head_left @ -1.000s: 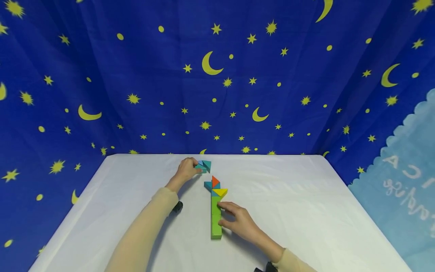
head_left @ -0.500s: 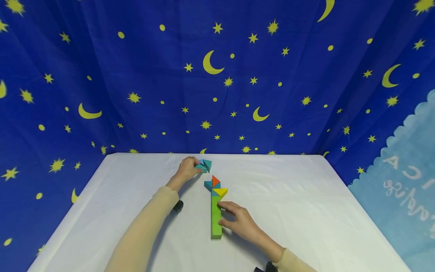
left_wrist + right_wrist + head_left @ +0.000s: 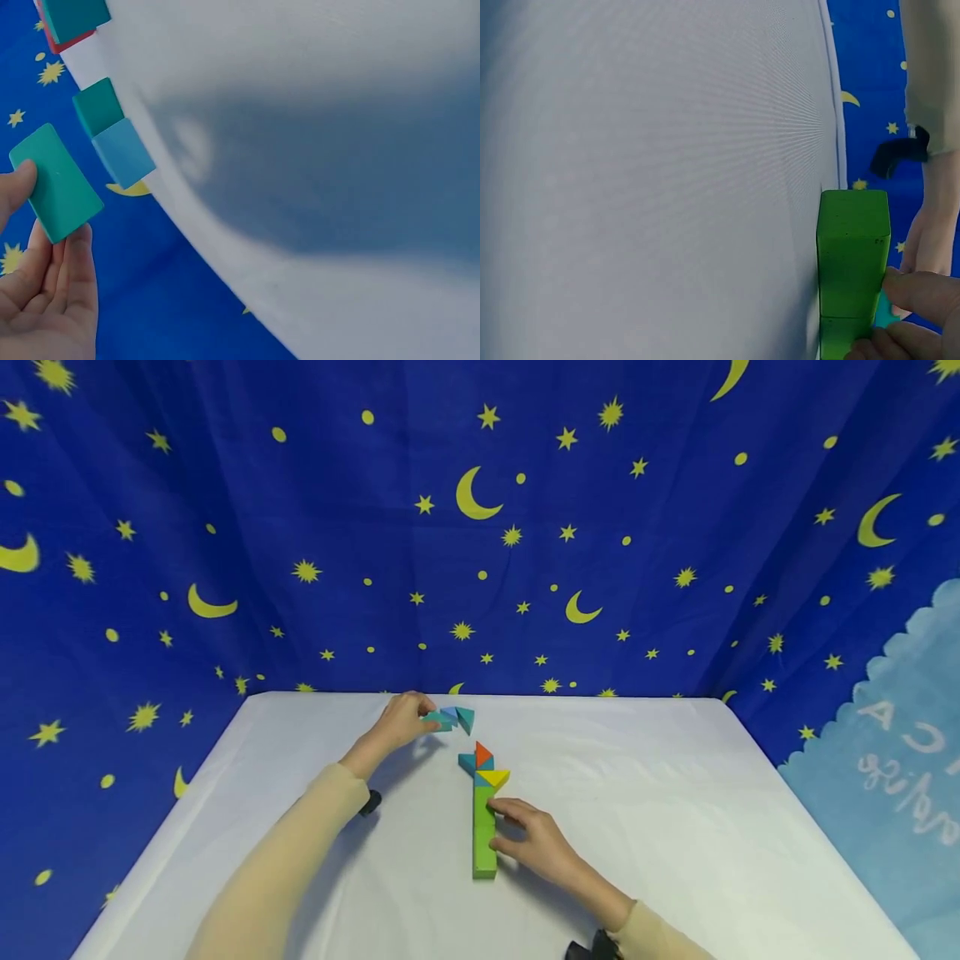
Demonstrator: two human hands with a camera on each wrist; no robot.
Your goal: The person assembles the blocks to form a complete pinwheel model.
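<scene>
The left hand (image 3: pixel 396 720) pinches a teal block (image 3: pixel 56 184) near the table's (image 3: pixel 675 810) 12 o'clock edge; the right hand (image 3: pixel 542 843) loosely touches green blocks (image 3: pixel 483 835). Open room runs toward 3 o'clock, then a panel (image 3: pixel 892 760) lettered "A" (image 3: pixel 876 715).

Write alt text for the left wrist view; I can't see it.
The left hand pinches a teal block. Nearby, a dark green block sits beside a light blue block; at top left, a bluish-green block partly covers a red block.
</scene>
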